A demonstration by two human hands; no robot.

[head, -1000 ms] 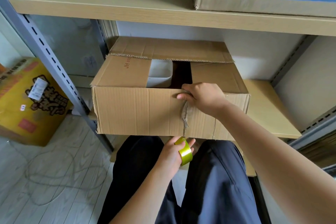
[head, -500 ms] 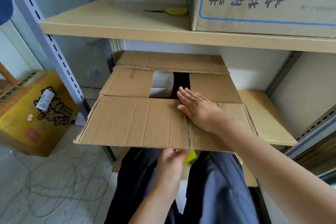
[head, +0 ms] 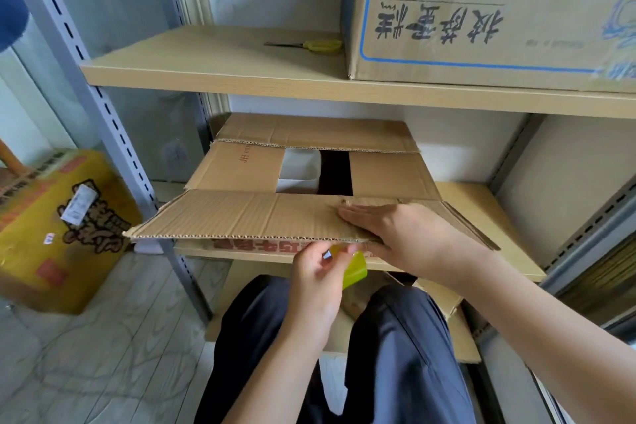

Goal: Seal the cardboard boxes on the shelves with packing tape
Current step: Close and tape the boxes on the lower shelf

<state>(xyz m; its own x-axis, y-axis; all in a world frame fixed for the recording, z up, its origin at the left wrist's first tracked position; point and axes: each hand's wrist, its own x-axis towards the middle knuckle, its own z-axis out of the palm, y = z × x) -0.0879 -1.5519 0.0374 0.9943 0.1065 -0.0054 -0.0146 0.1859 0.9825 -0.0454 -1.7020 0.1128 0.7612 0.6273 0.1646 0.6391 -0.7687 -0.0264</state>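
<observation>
Right hand (head: 395, 231) lies flat on the corrugated near flap (head: 247, 217) of the box (head: 237, 165) marked "JH"; left hand (head: 318, 274) grips the yellow-green tape roll (head: 354, 268).

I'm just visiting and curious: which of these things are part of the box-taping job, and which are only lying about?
In the job: open cardboard box, tape roll, left hand, right hand.
Lying about: yellow scissors, printed box above, yellow box on the floor.

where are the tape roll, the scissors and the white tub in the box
tape roll (head: 354, 270), head view, on its yellow-green outer band below the left hand
scissors (head: 321, 45), head view, on the yellow handle, upper shelf
white tub (head: 299, 170), head view, on its near wall inside the box
</observation>
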